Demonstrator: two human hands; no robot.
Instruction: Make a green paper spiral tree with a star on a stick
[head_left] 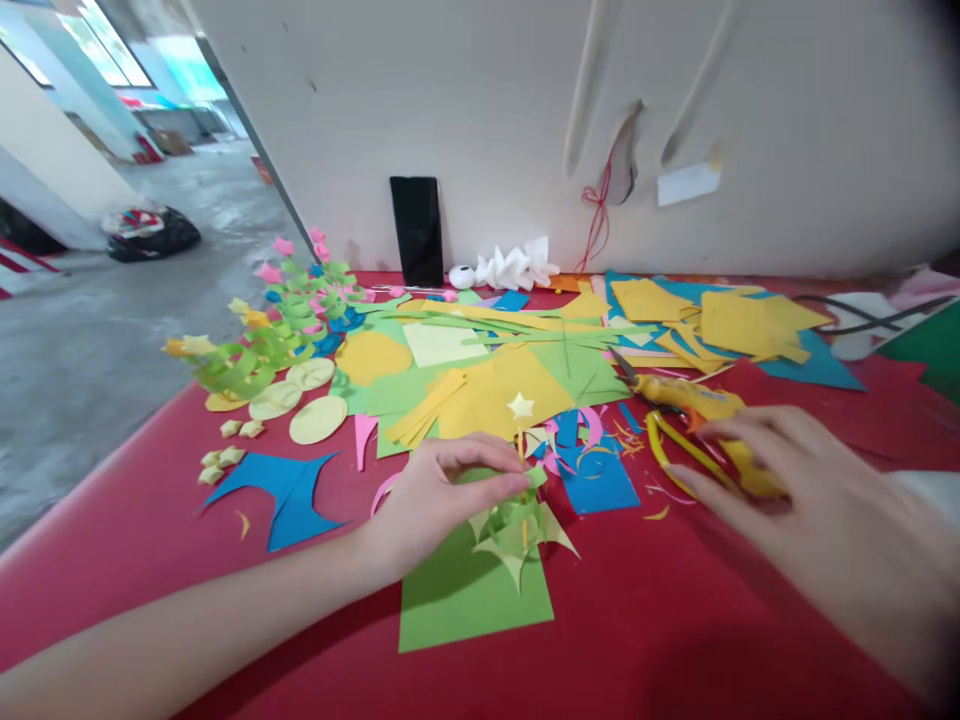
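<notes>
My left hand (435, 495) pinches a small paper craft between thumb and fingers. A pale yellow paper star (521, 405) tops its thin yellow stem. Below it are curled green strips (510, 522) and a pale, pointed paper base (516, 562), above a green paper sheet (472, 610). My right hand (795, 500), slightly blurred, is over a yellow glue gun (686, 396) with fingers apart; whether they touch it is unclear. Beside the glue gun lie scissors with yellow handles (660, 455), close to my right thumb. Blue paper scraps (600, 485) lie between the hands.
Finished star crafts (292, 330) stand at the back left, near pale paper discs (319, 420) and small folded stars (221, 462). Yellow and green papers (502, 390) cover the red table's (322, 640) middle. A black phone (418, 230) leans on the back panel (487, 110).
</notes>
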